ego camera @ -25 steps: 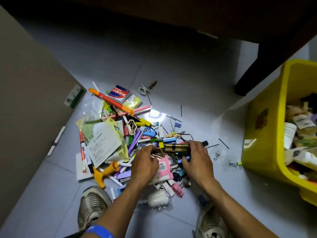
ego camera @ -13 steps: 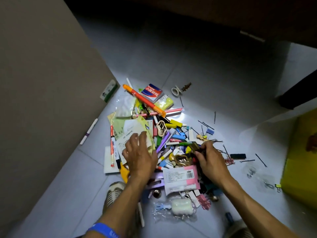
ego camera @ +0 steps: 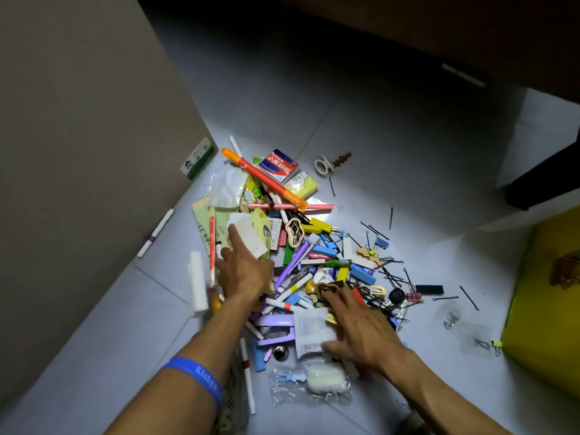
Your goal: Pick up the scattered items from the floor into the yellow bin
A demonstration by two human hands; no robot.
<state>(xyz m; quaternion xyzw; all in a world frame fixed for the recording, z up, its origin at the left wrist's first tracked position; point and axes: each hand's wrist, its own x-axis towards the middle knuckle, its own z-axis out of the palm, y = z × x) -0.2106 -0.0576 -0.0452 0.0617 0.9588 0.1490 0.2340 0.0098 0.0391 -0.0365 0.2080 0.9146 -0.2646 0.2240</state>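
A heap of scattered items (ego camera: 301, 255) lies on the grey tile floor: pens, clips, erasers, an orange marker (ego camera: 263, 178), a red and blue box (ego camera: 279, 164), a purple stapler (ego camera: 276, 328). My left hand (ego camera: 244, 268) lies palm down on a green and white paper packet (ego camera: 251, 233) at the heap's left side, fingers apart. My right hand (ego camera: 357, 328) is spread flat over a white labelled packet (ego camera: 310, 331) at the near side. Only a corner of the yellow bin (ego camera: 546, 309) shows at the right edge.
A beige wall (ego camera: 78, 183) closes the left side, with a white pen (ego camera: 155, 233) at its foot. Black hairpins (ego camera: 392, 271) and a black bar (ego camera: 428, 289) lie between heap and bin. A clear bag with a white lump (ego camera: 314, 381) sits near me. A dark furniture leg (ego camera: 539, 189) stands at back right.
The view has swung left, so the bin has slid to the edge. My left hand moved up and left onto the paper packet. My right hand left the brass piece and dropped onto the white packet.
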